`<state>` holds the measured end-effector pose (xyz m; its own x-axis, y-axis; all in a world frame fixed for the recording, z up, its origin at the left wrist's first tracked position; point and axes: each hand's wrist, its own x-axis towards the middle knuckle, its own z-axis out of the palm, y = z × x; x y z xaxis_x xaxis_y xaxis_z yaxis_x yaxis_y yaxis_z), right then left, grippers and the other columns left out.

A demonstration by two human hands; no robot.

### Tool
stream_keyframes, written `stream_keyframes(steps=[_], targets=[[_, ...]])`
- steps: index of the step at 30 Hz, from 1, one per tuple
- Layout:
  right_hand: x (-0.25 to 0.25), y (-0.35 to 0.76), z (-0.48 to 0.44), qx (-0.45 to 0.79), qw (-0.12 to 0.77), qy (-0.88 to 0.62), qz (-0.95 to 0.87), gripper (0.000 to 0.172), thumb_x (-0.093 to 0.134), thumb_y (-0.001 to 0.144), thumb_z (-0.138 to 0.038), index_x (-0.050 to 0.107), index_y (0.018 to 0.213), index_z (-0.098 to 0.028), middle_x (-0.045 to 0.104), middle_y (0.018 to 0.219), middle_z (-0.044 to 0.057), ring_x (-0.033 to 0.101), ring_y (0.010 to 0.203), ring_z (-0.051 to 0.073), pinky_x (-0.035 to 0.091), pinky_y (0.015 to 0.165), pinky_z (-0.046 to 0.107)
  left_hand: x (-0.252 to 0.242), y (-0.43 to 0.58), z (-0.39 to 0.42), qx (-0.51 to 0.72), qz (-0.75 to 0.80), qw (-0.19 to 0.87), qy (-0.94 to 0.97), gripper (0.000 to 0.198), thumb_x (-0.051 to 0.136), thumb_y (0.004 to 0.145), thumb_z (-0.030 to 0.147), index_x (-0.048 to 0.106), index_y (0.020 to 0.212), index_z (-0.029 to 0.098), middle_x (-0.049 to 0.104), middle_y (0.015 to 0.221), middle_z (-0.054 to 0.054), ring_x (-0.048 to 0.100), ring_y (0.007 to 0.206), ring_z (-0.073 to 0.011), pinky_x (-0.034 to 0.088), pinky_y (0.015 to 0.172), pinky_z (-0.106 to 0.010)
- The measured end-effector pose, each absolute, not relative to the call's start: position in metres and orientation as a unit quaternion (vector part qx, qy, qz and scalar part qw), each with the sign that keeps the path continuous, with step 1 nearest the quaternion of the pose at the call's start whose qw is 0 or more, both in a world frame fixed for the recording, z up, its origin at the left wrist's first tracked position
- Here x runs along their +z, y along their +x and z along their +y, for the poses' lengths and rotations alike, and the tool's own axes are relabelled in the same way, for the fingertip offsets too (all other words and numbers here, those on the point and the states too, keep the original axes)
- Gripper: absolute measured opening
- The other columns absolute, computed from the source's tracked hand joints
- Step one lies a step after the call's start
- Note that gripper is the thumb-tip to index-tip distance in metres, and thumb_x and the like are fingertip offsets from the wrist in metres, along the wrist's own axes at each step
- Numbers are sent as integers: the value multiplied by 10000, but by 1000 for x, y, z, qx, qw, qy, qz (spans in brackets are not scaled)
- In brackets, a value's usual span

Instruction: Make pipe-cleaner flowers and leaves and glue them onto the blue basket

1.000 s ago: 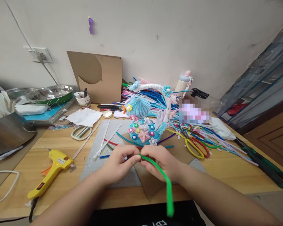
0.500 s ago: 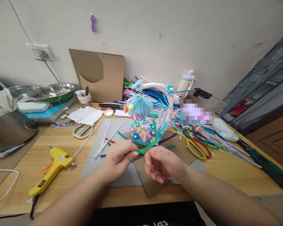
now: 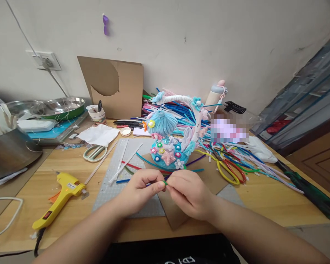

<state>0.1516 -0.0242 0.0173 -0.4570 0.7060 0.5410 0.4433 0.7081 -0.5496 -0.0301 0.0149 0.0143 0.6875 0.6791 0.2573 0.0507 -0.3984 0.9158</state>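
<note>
Both hands meet over the front of the cutting mat. Between thumb and finger, my left hand [image 3: 145,187] pinches a green pipe cleaner [image 3: 165,183], of which only a short bit shows. My right hand [image 3: 191,190] is closed on the same pipe cleaner, its fingers touching the left fingertips; most of the strand is hidden. Just behind them stands a pipe-cleaner decoration with a blue round base [image 3: 169,156], small flowers, a pink star, a hanging blue shell [image 3: 162,123] and a white curved stem [image 3: 199,124].
A yellow glue gun [image 3: 62,200] lies at left near pale-handled scissors [image 3: 95,153]. Loose pipe cleaners [image 3: 123,165] and clear sticks lie on the grey mat [image 3: 107,194] beside cardboard [image 3: 176,216]. Yellow-and-red-handled scissors [image 3: 228,172] and piled pipe cleaners [image 3: 178,113] are at right and behind.
My right hand has closed in against my left fingertips. The green strand, which curved up in front of the decoration, is now mostly hidden in the hands. The view has shifted slightly.
</note>
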Motion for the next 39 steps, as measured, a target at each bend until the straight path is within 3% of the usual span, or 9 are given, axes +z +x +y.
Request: stream_keyframes(steps=[3,7,10,13,18,22,25,33,39], targets=[[14,147,-24,482,415,-375,-675,243,443,813,-228,447,575,-180,370,480,-50,316,441,81,254,446,226,14,-31,14,347,192,333,856,181,481,880,192,552,717,158,484,625,1,429,597,-120,316,562,-242],[9,143,-18,829,276,-288,-391,218,419,777,-312,377,592,-205,229,386,-119,115,302,41,154,331,180,13,-36,18,374,128,110,912,132,478,828,80,581,807,160,524,644,-29,401,609,-148,288,558,-282],[11,148,-15,805,292,-283,-431,255,442,843,-384,454,686,-183,386,432,-85,278,299,51,236,330,172,13,-38,20,371,152,182,898,114,493,846,119,558,762,162,497,635,-16,415,608,-140,307,564,-271],[15,156,-15,588,394,-333,-623,241,415,897,-338,519,769,-162,536,598,-7,500,496,103,398,471,217,12,-37,19,368,208,339,840,193,491,883,204,528,698,163,464,619,8,426,594,-118,323,571,-245],[13,161,-11,207,401,-271,-850,75,490,851,-203,549,857,-159,557,723,31,479,650,134,392,596,256,9,-33,16,344,234,484,770,266,497,891,299,545,676,148,488,623,12,442,608,-110,335,581,-230],[7,159,-9,93,418,-240,-871,99,478,852,-127,540,786,-168,541,662,23,464,629,136,366,581,258,12,-30,13,335,231,485,774,275,489,896,295,553,676,143,482,615,14,435,598,-105,329,565,-224],[9,156,-14,175,447,-262,-837,152,484,843,-135,544,708,-172,500,596,-3,432,566,116,346,542,244,14,-27,9,364,214,438,794,255,482,897,257,532,670,153,462,614,16,426,594,-104,327,564,-228],[18,137,-41,793,421,-312,-312,198,574,715,-252,462,574,-172,320,394,-104,169,332,24,114,350,167,12,-35,8,398,121,123,901,119,486,853,161,603,857,180,552,637,-31,471,594,-151,353,550,-281],[10,153,-60,901,305,-282,-127,211,510,725,-260,415,555,-178,259,336,-124,107,285,17,100,309,130,28,-27,11,305,52,91,947,103,534,855,210,630,837,243,630,719,-25,546,650,-150,354,540,-269]])
